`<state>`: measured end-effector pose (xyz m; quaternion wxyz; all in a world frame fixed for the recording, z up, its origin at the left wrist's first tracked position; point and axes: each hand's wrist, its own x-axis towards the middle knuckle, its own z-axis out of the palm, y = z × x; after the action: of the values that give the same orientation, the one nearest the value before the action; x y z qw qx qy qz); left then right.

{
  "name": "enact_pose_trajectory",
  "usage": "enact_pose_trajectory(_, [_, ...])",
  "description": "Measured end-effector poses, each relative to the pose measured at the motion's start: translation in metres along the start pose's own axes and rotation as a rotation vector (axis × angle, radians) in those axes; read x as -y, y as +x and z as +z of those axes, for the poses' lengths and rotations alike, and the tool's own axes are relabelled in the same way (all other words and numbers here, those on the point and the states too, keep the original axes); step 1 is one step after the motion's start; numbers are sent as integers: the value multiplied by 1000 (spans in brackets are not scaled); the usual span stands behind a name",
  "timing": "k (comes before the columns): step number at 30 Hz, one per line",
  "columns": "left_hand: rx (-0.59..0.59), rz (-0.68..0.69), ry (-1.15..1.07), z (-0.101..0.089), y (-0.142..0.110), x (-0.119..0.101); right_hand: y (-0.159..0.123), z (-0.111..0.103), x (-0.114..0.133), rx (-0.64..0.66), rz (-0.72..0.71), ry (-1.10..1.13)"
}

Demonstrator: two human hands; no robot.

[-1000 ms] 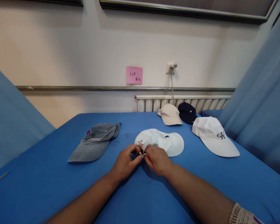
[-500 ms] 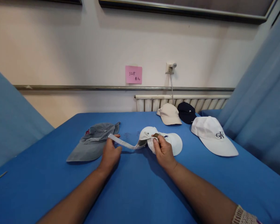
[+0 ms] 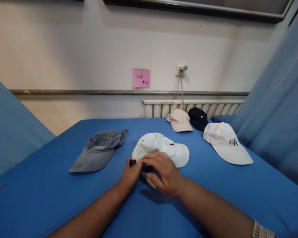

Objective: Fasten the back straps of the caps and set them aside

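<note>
A white baseball cap (image 3: 159, 143) with a small dark logo lies on the blue-covered table, its brim to the right. My left hand (image 3: 129, 174) is closed on the back of this cap, beside the dark strap buckle (image 3: 132, 162). My right hand (image 3: 166, 173) is curled over the same back edge, its fingertips close to my left thumb. The loose end of the white strap (image 3: 151, 182) slants down by my right thumb, smeared by motion. My fingers partly hide the cap's rear opening.
A grey cap (image 3: 101, 148) lies to the left. On the right are a white cap with letters (image 3: 225, 143), a beige cap (image 3: 180, 119) and a navy cap (image 3: 198, 118). A radiator (image 3: 161, 109) stands behind the table. Blue curtains (image 3: 275, 109) hang at both sides.
My hands have come together at the back of the white cap. The strap, stretched out leftward before, is now gathered between them, and the buckle has moved left to my left hand.
</note>
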<state>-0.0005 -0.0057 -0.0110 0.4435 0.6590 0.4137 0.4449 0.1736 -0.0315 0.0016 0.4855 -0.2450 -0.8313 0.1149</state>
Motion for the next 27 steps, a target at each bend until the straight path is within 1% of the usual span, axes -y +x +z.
enact_pose_trajectory(1, [-56,-20,-73,-9,5,-3,-1,-3,-9,-78,87,-33])
enact_pose_trajectory(2, [-104,-45,-169,-18,9,-9,-1,-5,-22,-178,208,-67])
enact_pose_trajectory(3, [-151,-123,-398,-29,12,-15,-3,-6,-35,-265,348,-83])
enact_pose_trajectory(4, [-189,-198,-625,-40,14,-21,-4,-7,-49,-317,487,-74])
enact_pose_trajectory(5, [-210,-257,-796,-52,15,-27,-6,-6,-61,-334,622,-31])
enact_pose_trajectory(6, [-220,-301,-929,-63,14,-32,-7,-4,-71,-314,751,58])
enact_pose_trajectory(7, [-219,-325,-1024,-72,11,-35,-8,-1,-77,-282,863,190])
enact_pose_trajectory(8, [-208,-333,-1084,-81,9,-37,-9,4,-80,-232,937,364])
enact_pose_trajectory(10, [-147,-312,-1144,-92,2,-37,-10,15,-73,-146,979,730])
enact_pose_trajectory(12, [-51,-283,-1169,-94,-5,-37,-9,25,-58,-22,948,1032])
enact_pose_trajectory(13, [-4,-285,-1177,-93,-7,-38,-8,30,-49,38,917,1131])
enact_pose_trajectory(15, [48,-331,-1171,-86,-11,-43,-5,35,-33,111,854,1233])
enact_pose_trajectory(17, [34,-419,-1136,-77,-11,-51,-3,38,-23,121,837,1241])
enact_pose_trajectory(21, [-51,-551,-1055,-62,-5,-61,-4,38,-18,125,953,1289])
enact_pose_trajectory(23, [-49,-536,-1015,-55,-2,-58,-5,36,-21,74,1001,1344])
enact_pose_trajectory(24, [-35,-509,-994,-52,-2,-54,-4,36,-24,9,1010,1361])
enact_pose_trajectory(26, [16,-448,-961,-46,-1,-43,-3,34,-32,-176,1017,1358])
enact_pose_trajectory(27, [60,-436,-946,-44,-1,-37,-3,34,-37,-271,1016,1340])
